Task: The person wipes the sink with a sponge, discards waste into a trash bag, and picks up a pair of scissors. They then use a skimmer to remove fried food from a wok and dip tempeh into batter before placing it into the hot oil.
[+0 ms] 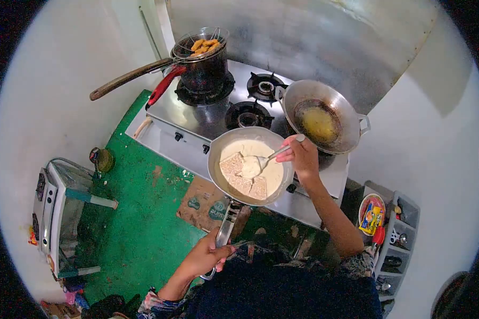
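Observation:
My left hand (210, 254) is wrapped round the metal handle of a saucepan (213, 159), which is held up at the front of the stove. Inside the pan lies a pale, creamy batter (273, 173) with several flat slices of what looks like tempeh (233, 169) partly covered by it. Between the fingers of my right hand (303, 158) is the handle of a metal spoon (283, 150). Its bowl carries batter and rests over the slices. Just beyond my right hand, a two-handled wok (299, 95) with yellowish oil (318, 123) sits on the stove.
A black pot (202, 74) stands on the back-left burner of the stove (162, 114), topped by a long-handled strainer (126, 80) with fried pieces (204, 47). Cardboard (197, 202) lies on the green floor (138, 223). A utensil tray (407, 212) is at the right.

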A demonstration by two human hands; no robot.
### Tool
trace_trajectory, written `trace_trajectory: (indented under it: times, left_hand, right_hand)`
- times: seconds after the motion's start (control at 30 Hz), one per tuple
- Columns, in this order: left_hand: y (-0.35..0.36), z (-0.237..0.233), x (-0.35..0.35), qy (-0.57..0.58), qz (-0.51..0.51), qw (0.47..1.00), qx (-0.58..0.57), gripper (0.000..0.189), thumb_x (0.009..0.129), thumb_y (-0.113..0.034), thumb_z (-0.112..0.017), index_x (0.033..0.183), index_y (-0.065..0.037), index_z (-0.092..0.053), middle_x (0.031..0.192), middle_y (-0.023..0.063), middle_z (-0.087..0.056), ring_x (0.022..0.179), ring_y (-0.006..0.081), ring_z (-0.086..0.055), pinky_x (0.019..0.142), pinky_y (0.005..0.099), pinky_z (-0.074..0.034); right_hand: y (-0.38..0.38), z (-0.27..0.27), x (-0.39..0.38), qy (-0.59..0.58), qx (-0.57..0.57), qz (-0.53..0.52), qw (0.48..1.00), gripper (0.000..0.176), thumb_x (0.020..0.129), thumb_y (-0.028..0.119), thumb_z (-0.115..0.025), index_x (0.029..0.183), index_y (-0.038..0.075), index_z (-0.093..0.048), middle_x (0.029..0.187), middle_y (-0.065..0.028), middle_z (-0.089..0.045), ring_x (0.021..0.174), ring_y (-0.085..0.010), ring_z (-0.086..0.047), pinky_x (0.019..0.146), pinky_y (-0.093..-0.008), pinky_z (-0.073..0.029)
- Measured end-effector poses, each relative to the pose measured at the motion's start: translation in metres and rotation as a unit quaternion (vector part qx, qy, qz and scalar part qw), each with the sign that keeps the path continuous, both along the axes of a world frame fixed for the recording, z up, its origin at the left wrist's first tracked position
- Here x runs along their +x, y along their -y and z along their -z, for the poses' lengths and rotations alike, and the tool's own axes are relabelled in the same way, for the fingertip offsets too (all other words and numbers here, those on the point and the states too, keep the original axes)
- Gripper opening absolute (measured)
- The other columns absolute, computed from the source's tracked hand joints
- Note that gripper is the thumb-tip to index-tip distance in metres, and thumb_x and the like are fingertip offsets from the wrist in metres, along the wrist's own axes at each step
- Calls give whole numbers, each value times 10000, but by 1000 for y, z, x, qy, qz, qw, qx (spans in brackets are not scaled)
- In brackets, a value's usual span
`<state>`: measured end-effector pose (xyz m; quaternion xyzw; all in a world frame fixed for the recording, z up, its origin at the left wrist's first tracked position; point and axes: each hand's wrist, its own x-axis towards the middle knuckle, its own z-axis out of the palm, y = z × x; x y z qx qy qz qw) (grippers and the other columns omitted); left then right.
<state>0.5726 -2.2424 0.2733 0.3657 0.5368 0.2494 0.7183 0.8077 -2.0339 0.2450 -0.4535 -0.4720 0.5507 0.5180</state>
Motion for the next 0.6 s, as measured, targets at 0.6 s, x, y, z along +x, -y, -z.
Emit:
trace_trajectory:
  times: [0.6]
  left_hand:
    - [-7, -12, -2, -2, -3, 1000, -6, 205, 814, -82, -593, 929, -39, -429, 543, -4, -451, 403, 97, -445, 367, 243, -358]
  right_hand:
    - [8, -23, 30, -62, 29, 63, 996, 227, 872, 211, -473, 861, -7, -538, 757, -111, -591, 581, -188, -609, 538, -296, -540]
